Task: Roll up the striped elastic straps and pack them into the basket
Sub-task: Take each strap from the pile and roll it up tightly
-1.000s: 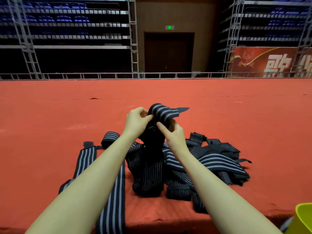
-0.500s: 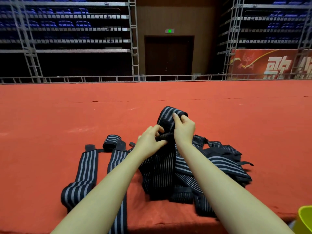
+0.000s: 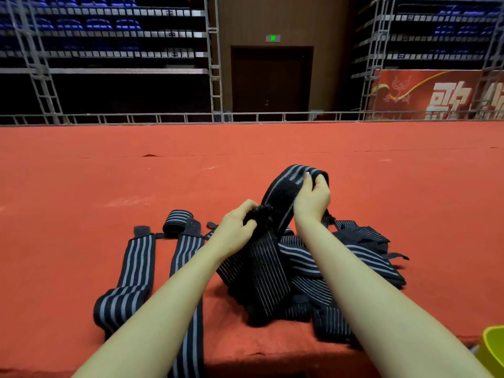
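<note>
A heap of black straps with grey stripes (image 3: 341, 266) lies on the red carpeted surface (image 3: 109, 186). My right hand (image 3: 313, 197) grips the raised top fold of one striped strap (image 3: 283, 192) above the heap. My left hand (image 3: 237, 225) pinches a small dark bunched end of that strap just below. One rolled strap (image 3: 177, 221) stands left of the heap, beside two flat straps (image 3: 131, 271) stretched toward me. A yellow-green basket (image 3: 491, 350) shows only its corner at the bottom right.
The carpet's front edge runs along the bottom, with a dark drop below it. Metal railings (image 3: 163, 117) and scaffolded blue seating stand far behind the platform. Broad bare carpet lies beyond and on both sides of the straps.
My right hand has climbed to the top fold of the strap and my left hand has dropped lower onto its bunched end. The strap's stretched part has tilted up to the right.
</note>
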Demonstrator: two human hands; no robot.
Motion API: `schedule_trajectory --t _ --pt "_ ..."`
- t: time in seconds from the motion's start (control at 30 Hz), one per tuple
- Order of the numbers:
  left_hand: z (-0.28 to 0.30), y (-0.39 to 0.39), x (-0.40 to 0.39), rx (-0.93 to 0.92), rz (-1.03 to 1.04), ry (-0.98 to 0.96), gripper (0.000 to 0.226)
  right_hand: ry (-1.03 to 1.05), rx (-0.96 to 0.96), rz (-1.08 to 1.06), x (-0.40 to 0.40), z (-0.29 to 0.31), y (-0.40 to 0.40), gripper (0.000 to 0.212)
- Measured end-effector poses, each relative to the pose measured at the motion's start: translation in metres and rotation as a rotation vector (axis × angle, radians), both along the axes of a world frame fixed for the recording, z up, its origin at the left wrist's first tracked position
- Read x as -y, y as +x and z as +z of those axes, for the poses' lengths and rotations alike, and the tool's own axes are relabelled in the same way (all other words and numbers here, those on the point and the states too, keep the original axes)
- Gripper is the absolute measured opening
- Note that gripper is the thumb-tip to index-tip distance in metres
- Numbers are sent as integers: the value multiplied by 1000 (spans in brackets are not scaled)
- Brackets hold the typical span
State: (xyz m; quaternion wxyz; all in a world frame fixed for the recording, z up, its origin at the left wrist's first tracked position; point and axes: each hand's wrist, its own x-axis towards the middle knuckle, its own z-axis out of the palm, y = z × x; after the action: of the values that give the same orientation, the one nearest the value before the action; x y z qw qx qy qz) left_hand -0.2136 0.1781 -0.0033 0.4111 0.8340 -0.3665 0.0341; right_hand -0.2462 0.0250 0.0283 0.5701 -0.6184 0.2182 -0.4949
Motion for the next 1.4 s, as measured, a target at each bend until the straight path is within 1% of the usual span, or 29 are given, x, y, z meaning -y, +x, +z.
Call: schedule_trajectory --t 0.07,0.2,0.3,0.33,0.37,0.4,0.53,0.6,0.7,0.8,0.83,0.9,0.97,1.0,1.07,1.13,1.2,1.27,1.33,1.4 --pt "-4 6 -1 -16 52 17 28 -10 10 15 1 -1 1 41" --pt "-5 15 9 37 182 80 32 -45 21 34 -2 2 2 37" --pt "-7 20 15 74 276 153 37 -49 75 15 -4 19 -4 23" --pt "-8 22 16 74 298 164 37 -44 69 8 -5 24 -5 30" --pt "-9 24 17 68 312 157 36 -49 60 -13 -6 30 -7 37" --pt "-9 25 20 62 322 141 35 -68 64 -27 -5 35 -7 40" --pt "0 33 30 90 355 39 32 -82 127 -39 -3 60 0 39" --pt "4 39 34 102 392 18 28 -111 163 -70 -3 76 0 34" --pt "8 44 37 76 432 7 22 -190 208 -92 1 95 -3 16" --pt "19 42 45 106 464 19 36 -318 166 -43 4 99 -7 19" --pt "26 40 47 139 466 -29 36 -367 132 -42 4 96 -7 20" --pt "45 31 51 155 405 -225 30 -461 67 -64 3 87 -5 21" --pt "70 18 51 63 298 -410 45 -518 48 -39 1 78 -6 23" --pt "83 12 50 3 243 -474 53 -537 58 -2 0 76 -7 24" --pt "106 2 49 -111 132 -563 61 -556 109 106 -1 73 -11 17" --pt "123 -3 47 -194 74 -614 60 -570 185 214 -1 72 -15 18" --pt "132 -7 43 -213 108 -632 46 -601 219 277 -3 70 -19 23" --pt "134 -10 36 -221 134 -650 42 -596 204 333 -6 65 -21 22" --pt "129 -11 27 -168 128 -652 39 -545 171 348 -10 57 -21 17" --pt "123 -11 19 -63 112 -613 34 -481 115 341 -13 48 -19 18"
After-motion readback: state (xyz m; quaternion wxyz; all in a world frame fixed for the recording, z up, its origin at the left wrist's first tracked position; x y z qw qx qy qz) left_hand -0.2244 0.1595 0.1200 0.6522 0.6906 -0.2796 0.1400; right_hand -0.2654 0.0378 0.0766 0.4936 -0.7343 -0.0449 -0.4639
